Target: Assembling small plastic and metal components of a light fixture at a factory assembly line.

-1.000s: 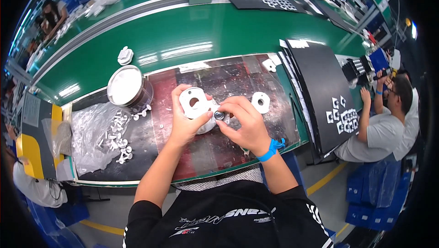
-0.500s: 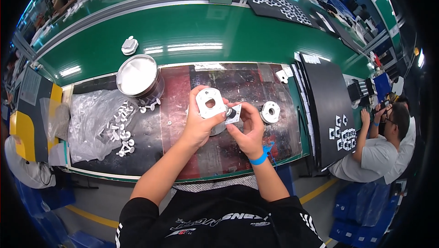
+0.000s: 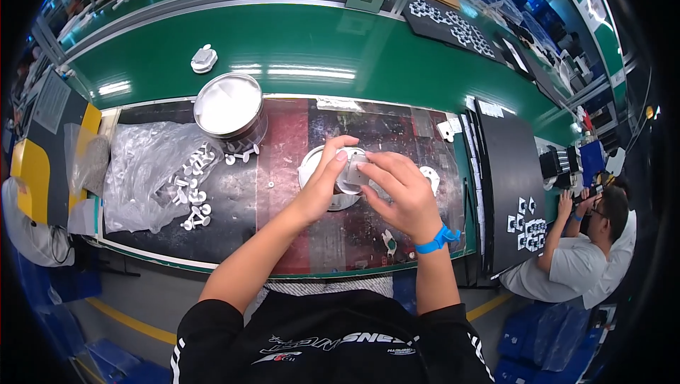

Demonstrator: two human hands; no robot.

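Over the tabletop (image 3: 287,246), the left hand (image 3: 318,191) clamps its fingers on a white round part (image 3: 345,186); the right hand (image 3: 407,198) pinches a grey square plate (image 3: 358,173) over it, best kept squarely aligned.

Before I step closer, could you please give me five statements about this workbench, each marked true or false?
1. The right hand has its fingers on a small grey square plate. True.

2. The blue wristband is on the left wrist. False: it is on the right wrist.

3. A round see-through tub stands on the bench, farther left than the left hand. True.

4. The clear plastic bag lies to the right of both hands. False: it lies to their left.

5. Several small white pieces lie on the black board at the right. True.
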